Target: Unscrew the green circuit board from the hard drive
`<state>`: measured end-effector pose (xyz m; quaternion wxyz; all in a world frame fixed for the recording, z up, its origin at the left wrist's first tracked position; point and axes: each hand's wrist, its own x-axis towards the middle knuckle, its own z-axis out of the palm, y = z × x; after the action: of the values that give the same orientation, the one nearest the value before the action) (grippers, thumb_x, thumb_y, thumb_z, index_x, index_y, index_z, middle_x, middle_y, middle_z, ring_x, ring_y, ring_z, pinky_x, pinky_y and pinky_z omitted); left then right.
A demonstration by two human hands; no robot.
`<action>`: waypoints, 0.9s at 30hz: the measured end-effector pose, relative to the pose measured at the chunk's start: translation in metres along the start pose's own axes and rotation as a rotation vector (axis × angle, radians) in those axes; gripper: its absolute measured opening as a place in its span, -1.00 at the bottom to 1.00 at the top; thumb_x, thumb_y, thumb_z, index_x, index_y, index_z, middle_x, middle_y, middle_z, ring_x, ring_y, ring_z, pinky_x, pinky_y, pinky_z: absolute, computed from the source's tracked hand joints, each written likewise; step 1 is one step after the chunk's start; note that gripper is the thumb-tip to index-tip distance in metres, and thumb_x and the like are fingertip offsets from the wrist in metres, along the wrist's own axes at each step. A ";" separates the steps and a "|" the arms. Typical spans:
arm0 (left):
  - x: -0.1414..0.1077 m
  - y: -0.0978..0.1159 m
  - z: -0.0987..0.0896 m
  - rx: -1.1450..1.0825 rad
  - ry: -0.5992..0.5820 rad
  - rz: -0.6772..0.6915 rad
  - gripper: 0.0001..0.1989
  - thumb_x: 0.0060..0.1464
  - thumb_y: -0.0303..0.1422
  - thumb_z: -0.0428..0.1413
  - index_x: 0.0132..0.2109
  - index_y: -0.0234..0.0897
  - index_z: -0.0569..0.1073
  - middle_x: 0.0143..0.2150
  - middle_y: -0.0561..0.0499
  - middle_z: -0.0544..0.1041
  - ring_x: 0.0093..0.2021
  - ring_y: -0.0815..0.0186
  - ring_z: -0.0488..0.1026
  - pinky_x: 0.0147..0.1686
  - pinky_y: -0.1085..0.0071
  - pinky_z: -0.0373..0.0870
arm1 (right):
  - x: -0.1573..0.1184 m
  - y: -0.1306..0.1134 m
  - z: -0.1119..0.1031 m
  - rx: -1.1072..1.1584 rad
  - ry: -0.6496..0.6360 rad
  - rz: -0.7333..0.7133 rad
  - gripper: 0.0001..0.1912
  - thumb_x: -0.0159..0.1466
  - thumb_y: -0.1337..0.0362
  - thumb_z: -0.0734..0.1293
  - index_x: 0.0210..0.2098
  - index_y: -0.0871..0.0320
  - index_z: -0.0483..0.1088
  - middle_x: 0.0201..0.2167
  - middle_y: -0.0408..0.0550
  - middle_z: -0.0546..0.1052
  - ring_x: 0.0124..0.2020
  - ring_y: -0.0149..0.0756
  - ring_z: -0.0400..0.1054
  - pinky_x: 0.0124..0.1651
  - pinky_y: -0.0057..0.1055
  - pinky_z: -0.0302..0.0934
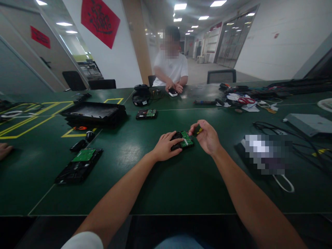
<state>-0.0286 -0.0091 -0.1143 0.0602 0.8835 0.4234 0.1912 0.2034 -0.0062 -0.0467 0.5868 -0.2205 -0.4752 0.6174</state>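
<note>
A black hard drive with a green circuit board (pixel 187 139) lies on the green table (pixel 166 183) in front of me. My left hand (pixel 167 147) rests on its left part, fingers spread across the casing and the board's edge. Just right of the drive, my right hand (pixel 207 138) is raised with its fingers curled round a small tool with yellow on it (pixel 199 130). The tool's tip is too small to make out. Another drive (pixel 79 166) with a green board lies at the left, and a third (pixel 146 114) is farther back.
Black trays (pixel 95 114) stand at the back left. A person in white (pixel 171 69) sits opposite, and another person's hand (pixel 5 150) is at the left edge. Red scissors (pixel 246 100), cables (pixel 293 133) and a grey box (pixel 310 123) lie at the right.
</note>
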 end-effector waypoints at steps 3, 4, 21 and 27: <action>0.000 0.000 0.001 0.002 0.000 -0.004 -0.43 0.31 -0.02 0.18 0.40 0.09 0.39 0.53 -0.11 0.14 0.45 -0.14 0.16 0.36 -0.13 0.14 | 0.001 -0.001 0.001 -0.019 -0.005 -0.018 -0.79 0.32 0.03 0.39 -0.23 0.01 0.41 -0.47 -0.20 0.42 -0.43 -0.31 0.31 -0.29 -0.33 0.23; 0.000 -0.001 0.001 0.002 0.000 -0.005 -0.43 0.30 -0.02 0.19 0.39 0.09 0.40 0.53 -0.11 0.14 0.45 -0.14 0.16 0.36 -0.13 0.14 | 0.001 -0.001 0.001 -0.029 -0.009 -0.022 -0.77 0.33 0.01 0.37 -0.22 0.02 0.44 -0.47 -0.19 0.39 -0.45 -0.32 0.28 -0.31 -0.33 0.21; 0.000 0.000 0.000 -0.002 0.000 -0.003 -0.44 0.31 -0.02 0.18 0.39 0.08 0.40 0.53 -0.12 0.14 0.45 -0.14 0.15 0.36 -0.14 0.13 | 0.000 -0.001 0.001 -0.008 0.018 -0.011 -0.77 0.27 0.07 0.43 -0.34 0.05 0.38 -0.35 -0.15 0.47 -0.32 -0.28 0.38 -0.18 -0.29 0.28; 0.000 0.000 0.001 0.004 0.003 -0.005 -0.44 0.31 -0.02 0.17 0.40 0.09 0.39 0.53 -0.12 0.13 0.45 -0.14 0.15 0.36 -0.14 0.14 | 0.001 -0.002 0.000 -0.044 -0.016 -0.012 -0.72 0.34 -0.04 0.34 -0.22 0.02 0.48 -0.48 -0.19 0.35 -0.47 -0.32 0.22 -0.32 -0.33 0.20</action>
<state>-0.0279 -0.0089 -0.1149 0.0582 0.8823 0.4261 0.1914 0.2040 -0.0057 -0.0452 0.5817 -0.2257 -0.4947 0.6050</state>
